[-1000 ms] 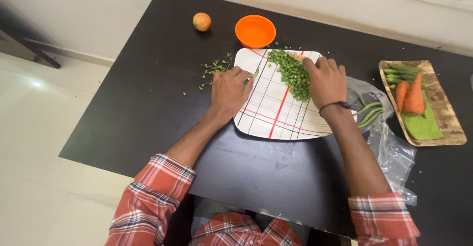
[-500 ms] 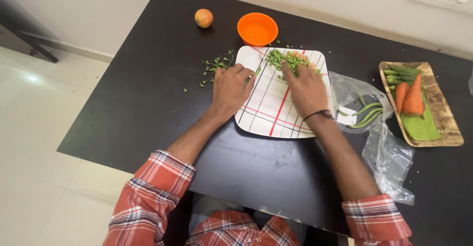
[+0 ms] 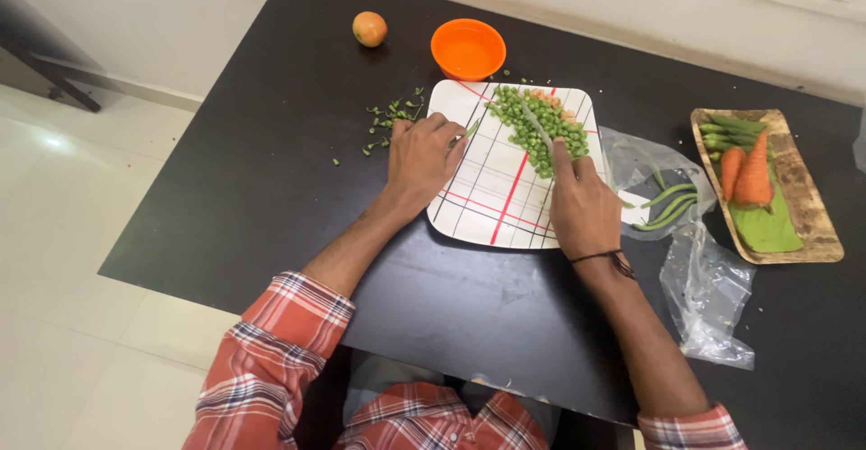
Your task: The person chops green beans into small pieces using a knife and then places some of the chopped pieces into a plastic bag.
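Right hand (image 3: 585, 205) drawn back from chopped beans (image 3: 538, 128), now gripping knife (image 3: 536, 125).

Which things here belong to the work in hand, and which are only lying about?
In use:
- left hand at the edge of the square plate
- right hand holding a knife
- chopped green beans on the plate

Lying about:
- orange bowl
- tomato
- tray with carrots
- plastic bag with whole beans
- green trimmings on the table
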